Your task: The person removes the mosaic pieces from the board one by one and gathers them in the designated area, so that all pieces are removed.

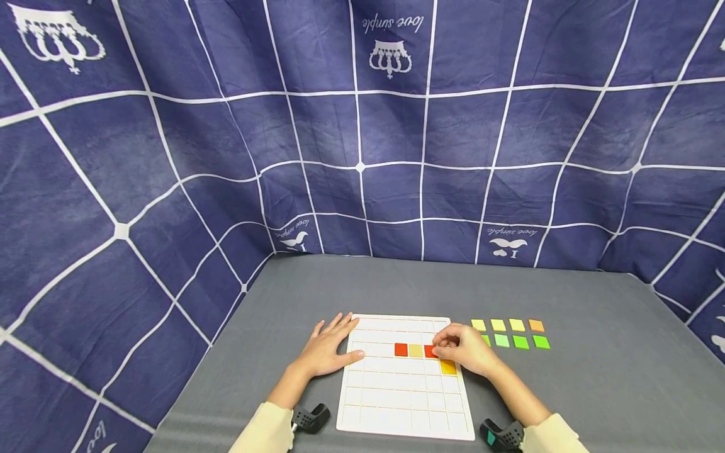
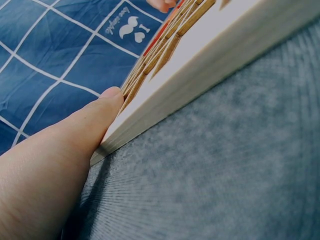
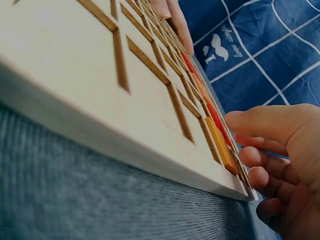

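Observation:
A white gridded board (image 1: 404, 415) lies on the table, with a red tile (image 1: 401, 350), a pale orange tile (image 1: 415, 350) and a second red tile (image 1: 428, 352) side by side in one row. One row nearer sits a yellow-orange tile (image 1: 449, 367). My right hand (image 1: 474, 350) has its thumb and index fingertips at the second red tile, pinching it at its right end; its other fingers are curled beside the board's edge. Spread over the board's left edge, my left hand (image 1: 328, 351) rests with straight fingers, and its thumb (image 2: 102, 112) presses the rim.
Right of the board, two rows of loose tiles lie on the grey tabletop (image 1: 600, 390): yellow ones and an orange tile (image 1: 536, 325) behind, green tiles (image 1: 521, 342) in front, one partly covered by my right hand. A blue checked curtain (image 1: 396, 132) hangs behind.

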A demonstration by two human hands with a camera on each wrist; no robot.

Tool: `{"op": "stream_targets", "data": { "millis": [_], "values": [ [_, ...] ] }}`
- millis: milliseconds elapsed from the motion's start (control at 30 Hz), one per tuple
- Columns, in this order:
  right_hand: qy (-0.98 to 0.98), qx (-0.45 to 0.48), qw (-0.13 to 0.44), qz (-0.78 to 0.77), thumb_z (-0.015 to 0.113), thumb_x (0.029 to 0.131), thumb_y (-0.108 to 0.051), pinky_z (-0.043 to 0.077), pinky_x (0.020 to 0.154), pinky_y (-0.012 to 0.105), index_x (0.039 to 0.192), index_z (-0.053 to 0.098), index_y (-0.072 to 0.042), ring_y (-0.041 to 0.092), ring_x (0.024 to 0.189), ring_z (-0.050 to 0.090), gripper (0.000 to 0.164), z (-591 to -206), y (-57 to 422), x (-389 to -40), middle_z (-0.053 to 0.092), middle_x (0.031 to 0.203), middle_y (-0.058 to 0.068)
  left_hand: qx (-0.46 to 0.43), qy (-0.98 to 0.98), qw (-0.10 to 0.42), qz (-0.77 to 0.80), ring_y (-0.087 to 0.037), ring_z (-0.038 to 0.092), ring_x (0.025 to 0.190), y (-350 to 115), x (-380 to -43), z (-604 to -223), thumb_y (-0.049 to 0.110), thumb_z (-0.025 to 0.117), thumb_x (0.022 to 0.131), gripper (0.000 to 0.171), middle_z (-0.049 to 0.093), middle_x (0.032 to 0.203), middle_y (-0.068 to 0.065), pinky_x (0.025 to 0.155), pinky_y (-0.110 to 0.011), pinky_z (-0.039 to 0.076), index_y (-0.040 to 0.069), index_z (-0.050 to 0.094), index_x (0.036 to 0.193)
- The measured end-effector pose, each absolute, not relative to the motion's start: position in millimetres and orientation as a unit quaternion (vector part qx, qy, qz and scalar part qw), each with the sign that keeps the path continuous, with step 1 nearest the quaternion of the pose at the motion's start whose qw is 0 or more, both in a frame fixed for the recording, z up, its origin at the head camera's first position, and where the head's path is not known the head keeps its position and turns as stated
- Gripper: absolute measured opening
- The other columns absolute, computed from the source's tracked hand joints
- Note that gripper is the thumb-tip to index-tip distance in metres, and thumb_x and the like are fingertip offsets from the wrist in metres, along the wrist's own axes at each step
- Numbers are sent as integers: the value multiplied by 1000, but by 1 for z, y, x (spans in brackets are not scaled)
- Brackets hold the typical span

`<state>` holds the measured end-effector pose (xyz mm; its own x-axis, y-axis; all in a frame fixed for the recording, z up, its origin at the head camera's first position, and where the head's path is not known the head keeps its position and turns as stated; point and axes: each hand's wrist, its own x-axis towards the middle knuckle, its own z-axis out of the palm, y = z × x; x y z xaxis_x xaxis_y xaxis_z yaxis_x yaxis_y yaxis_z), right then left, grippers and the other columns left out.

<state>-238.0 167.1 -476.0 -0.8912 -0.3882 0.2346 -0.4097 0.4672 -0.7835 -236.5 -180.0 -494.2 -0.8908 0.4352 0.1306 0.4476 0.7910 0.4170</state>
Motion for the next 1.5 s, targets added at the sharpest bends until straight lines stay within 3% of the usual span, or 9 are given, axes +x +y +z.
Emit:
{"op": "stream_targets", "data": {
  "millis": [533,1033,1267,1500],
  "values": [
    [-869,227,0,440,78,79,-8,38,58,21,82,70,-6,7,65,47,9,-474,167,-238,55,74,-4,-234,-945,17,-227,-29,24,145,-178,-236,-493,59,57,89,77,33,156,-7,111,-62,10,16,40,151],
    [-836,232,-50,495,73,84,-5,46,58,20,83,69,-3,8,63,52,5,-465,169,-236,60,70,0,-235,-944,18,-229,-30,24,145,-179,-236,-495,59,57,89,77,33,156,-7,111,-62,10,16,40,151],
    [-841,231,-34,488,69,85,0,42,54,20,82,67,5,5,59,51,7,-456,169,-230,63,69,6,-235,-946,24,-223,-30,25,145,-178,-235,-494,59,57,88,78,34,156,-7,111,-63,12,15,41,150],
    [-836,236,-16,495,69,84,2,36,49,20,82,70,-4,3,56,46,6,-462,187,-236,59,67,-3,-236,-945,24,-227,-31,25,144,-180,-235,-494,60,56,88,78,34,155,-8,111,-63,11,15,41,150]
  ]
}}
